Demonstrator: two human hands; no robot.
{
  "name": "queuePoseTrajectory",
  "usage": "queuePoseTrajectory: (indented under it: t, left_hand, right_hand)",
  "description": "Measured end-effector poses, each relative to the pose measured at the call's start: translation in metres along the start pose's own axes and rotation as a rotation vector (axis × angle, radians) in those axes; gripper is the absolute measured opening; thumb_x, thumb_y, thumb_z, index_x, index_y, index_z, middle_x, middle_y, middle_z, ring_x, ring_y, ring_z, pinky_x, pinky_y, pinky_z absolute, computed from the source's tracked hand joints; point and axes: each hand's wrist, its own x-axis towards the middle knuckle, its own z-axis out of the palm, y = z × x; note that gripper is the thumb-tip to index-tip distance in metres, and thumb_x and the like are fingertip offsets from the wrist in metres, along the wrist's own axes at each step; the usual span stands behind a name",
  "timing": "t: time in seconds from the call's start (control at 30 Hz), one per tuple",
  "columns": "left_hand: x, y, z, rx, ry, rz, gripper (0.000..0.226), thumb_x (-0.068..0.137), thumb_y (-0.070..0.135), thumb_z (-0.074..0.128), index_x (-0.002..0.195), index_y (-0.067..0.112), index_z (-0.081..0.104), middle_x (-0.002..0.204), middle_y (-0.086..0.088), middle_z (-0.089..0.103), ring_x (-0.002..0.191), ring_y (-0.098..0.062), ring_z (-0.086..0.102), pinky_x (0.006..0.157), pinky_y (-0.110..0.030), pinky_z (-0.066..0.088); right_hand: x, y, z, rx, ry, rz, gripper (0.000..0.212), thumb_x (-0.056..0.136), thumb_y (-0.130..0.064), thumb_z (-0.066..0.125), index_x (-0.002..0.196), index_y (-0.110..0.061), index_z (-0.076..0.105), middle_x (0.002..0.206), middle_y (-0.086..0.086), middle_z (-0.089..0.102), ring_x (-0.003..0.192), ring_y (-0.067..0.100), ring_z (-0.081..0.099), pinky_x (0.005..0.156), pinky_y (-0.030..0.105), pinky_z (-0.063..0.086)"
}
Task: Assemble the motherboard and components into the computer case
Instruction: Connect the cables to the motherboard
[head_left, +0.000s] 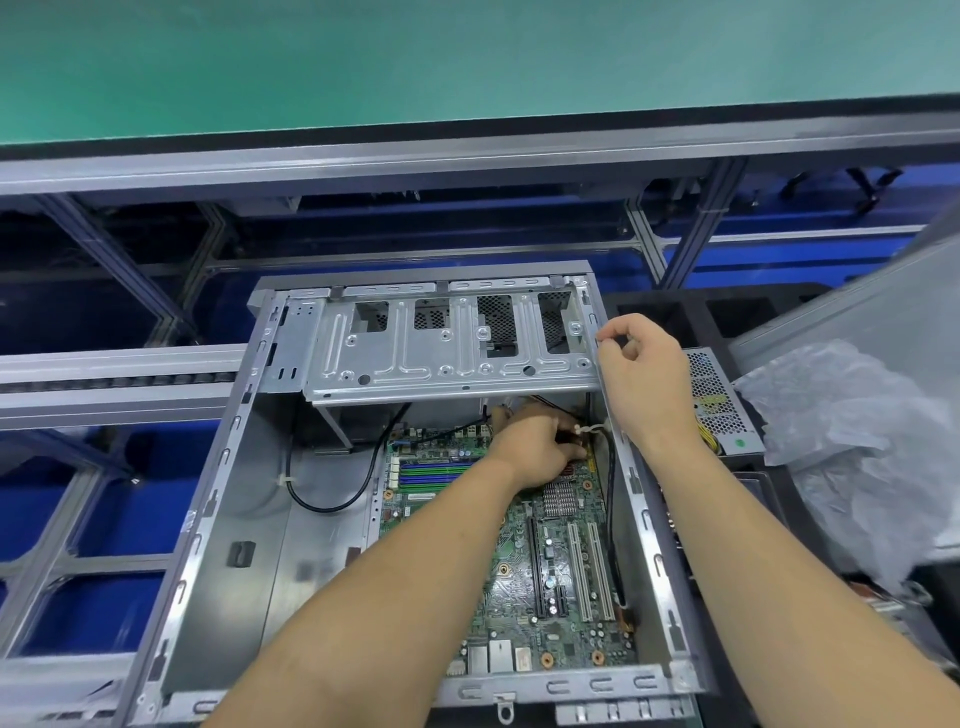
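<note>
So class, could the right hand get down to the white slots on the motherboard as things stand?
Probably yes: the white slots lie uncovered just inside the case wall, below the right hand; only a black cable runs alongside.

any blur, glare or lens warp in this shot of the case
Head view: wide-angle warp bows the conveyor rails and splays the computer case walls; lighting is even, with soft sheen on the drive cage; the motherboard is fairly sharp; edges and the plastic wrap look soft.

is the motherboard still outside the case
No, the motherboard lies flat inside the open case, with the left hand reaching onto it.
</note>
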Motion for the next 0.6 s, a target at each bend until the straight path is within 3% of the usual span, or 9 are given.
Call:
queuePoseTrajectory:
  t: [0.13,0.23,0.3,0.37,0.43,0.5,0.6]
  left_hand:
    - [0.0040,0.0010,0.0013,-0.021,0.001,-0.039,0.024,0.086,0.042,0.071,0.105,0.027,0.074,0.105,0.005,0.070,0.095,-0.010,0.049,0.068,-0.014,0.021]
    - [0.0056,0.0010,0.0040,-0.071,0.034,-0.048,0.024,0.083,0.038,0.075,0.102,0.023,0.076,0.103,0.001,0.073,0.099,-0.016,0.062,0.081,-0.022,0.038]
    - [0.0053,0.0001,0.0042,-0.109,0.049,-0.055,0.022,0.081,0.036,0.078,0.099,0.023,0.078,0.100,0.004,0.073,0.094,-0.015,0.063,0.083,-0.016,0.045]
    - [0.0045,-0.0002,0.0035,-0.148,0.073,-0.068,0.024,0.081,0.037,0.078,0.101,0.024,0.078,0.099,0.009,0.071,0.089,-0.007,0.057,0.072,0.008,0.029]
    - [0.0046,0.0004,0.0032,-0.151,0.097,-0.069,0.025,0.081,0.038,0.078,0.102,0.026,0.077,0.098,0.010,0.070,0.087,-0.003,0.050,0.067,0.014,0.018]
    - [0.0057,0.0010,0.0036,-0.146,0.087,-0.079,0.025,0.080,0.040,0.079,0.101,0.028,0.078,0.102,0.010,0.072,0.086,-0.002,0.051,0.068,0.008,0.025]
    - [0.0078,0.0027,0.0047,-0.110,0.077,-0.098,0.022,0.078,0.040,0.080,0.097,0.029,0.078,0.099,0.011,0.074,0.089,-0.004,0.058,0.082,-0.015,0.030]
  right_hand:
    - [0.0004,0.0008,0.0007,0.005,0.001,-0.002,0.016,0.096,-0.013,0.053,0.095,-0.025,0.065,0.063,-0.002,0.051,0.054,0.005,0.043,0.059,0.032,0.045]
    - [0.0006,0.0013,0.0009,0.005,0.001,-0.001,0.016,0.096,-0.014,0.053,0.096,-0.025,0.065,0.064,-0.002,0.052,0.054,0.005,0.043,0.059,0.033,0.047]
    - [0.0005,0.0014,0.0012,0.007,-0.002,-0.001,0.016,0.096,-0.014,0.053,0.096,-0.025,0.065,0.065,-0.001,0.052,0.056,0.007,0.044,0.061,0.036,0.048]
    - [0.0003,0.0014,0.0013,0.009,-0.003,-0.002,0.016,0.096,-0.014,0.053,0.096,-0.025,0.065,0.065,-0.001,0.052,0.057,0.008,0.044,0.061,0.037,0.048]
    - [0.0002,0.0014,0.0010,0.011,-0.001,-0.003,0.017,0.095,-0.013,0.053,0.096,-0.025,0.065,0.064,0.000,0.052,0.056,0.009,0.044,0.061,0.037,0.048]
    - [0.0001,0.0010,0.0009,0.007,0.001,-0.003,0.017,0.095,-0.013,0.053,0.096,-0.024,0.065,0.064,0.000,0.052,0.056,0.009,0.044,0.061,0.038,0.049]
    - [0.0002,0.0008,0.0007,-0.003,0.008,-0.008,0.017,0.094,-0.011,0.053,0.096,-0.022,0.066,0.063,0.001,0.052,0.056,0.011,0.044,0.062,0.040,0.049]
